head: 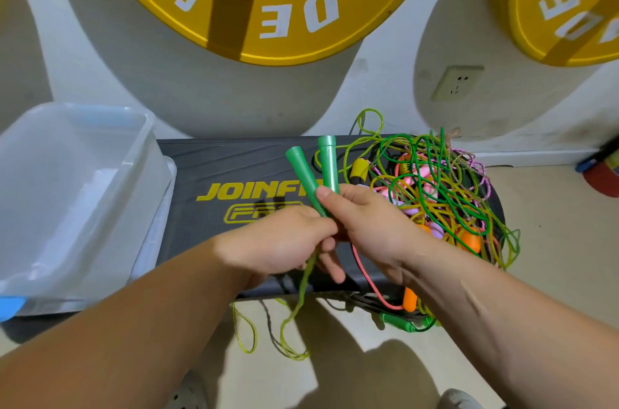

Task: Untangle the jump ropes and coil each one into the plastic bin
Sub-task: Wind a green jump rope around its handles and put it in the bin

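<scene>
Right of the plastic bin [77,181], over the dark surface [201,157], the left hand [284,241] and right hand [371,224] together grip two green handles [306,179]. Farther right of the bin lies the rope tangle [438,194].

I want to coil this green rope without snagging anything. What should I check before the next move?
1. Both green handles gripped together by the left hand and right hand: ok.
2. Hanging cord free of the tangle: cannot tell.
3. Plastic bin open, to the left: ok.
4. Front orange handle secure on the bench: not ok, it hangs over the edge.
</scene>
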